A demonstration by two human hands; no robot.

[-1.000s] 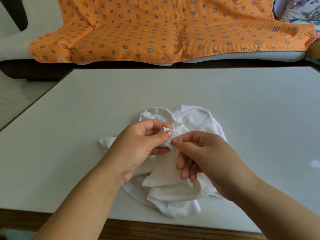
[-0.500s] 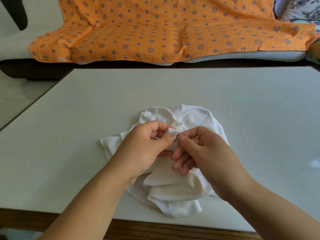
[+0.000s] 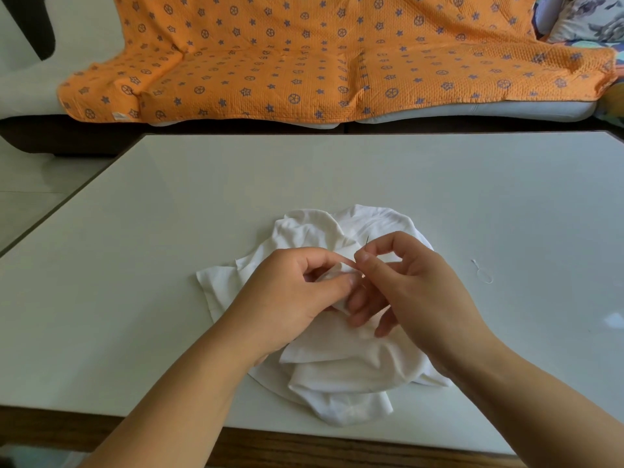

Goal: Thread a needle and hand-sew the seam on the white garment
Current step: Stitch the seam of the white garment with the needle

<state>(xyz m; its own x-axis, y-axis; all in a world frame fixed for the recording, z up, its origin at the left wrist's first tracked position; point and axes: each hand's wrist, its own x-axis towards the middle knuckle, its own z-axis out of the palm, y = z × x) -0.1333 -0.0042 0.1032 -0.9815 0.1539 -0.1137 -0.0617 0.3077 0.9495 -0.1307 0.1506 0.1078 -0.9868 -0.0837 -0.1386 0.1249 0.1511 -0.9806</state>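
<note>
A crumpled white garment (image 3: pixel 341 369) lies on the white table (image 3: pixel 135 271), near its front edge. My left hand (image 3: pixel 290 298) pinches a small raised fold of the garment between thumb and fingers. Just right of it, my right hand (image 3: pixel 412 285) pinches a thin needle (image 3: pixel 365 243) between thumb and forefinger; the needle's tip sticks up above the fingers, right beside the fold. I cannot make out the thread between needle and cloth.
A short loop of white thread (image 3: pixel 482 271) lies on the table right of the garment. Beyond the table's far edge stands a sofa under an orange star-patterned blanket (image 3: pixel 304 62). The table's wooden front edge (image 3: pixel 304 447) runs below my forearms.
My right hand has risen a little and moved right, drawing the needle up out of the fold. My left hand keeps pinching the fold in nearly the same place.
</note>
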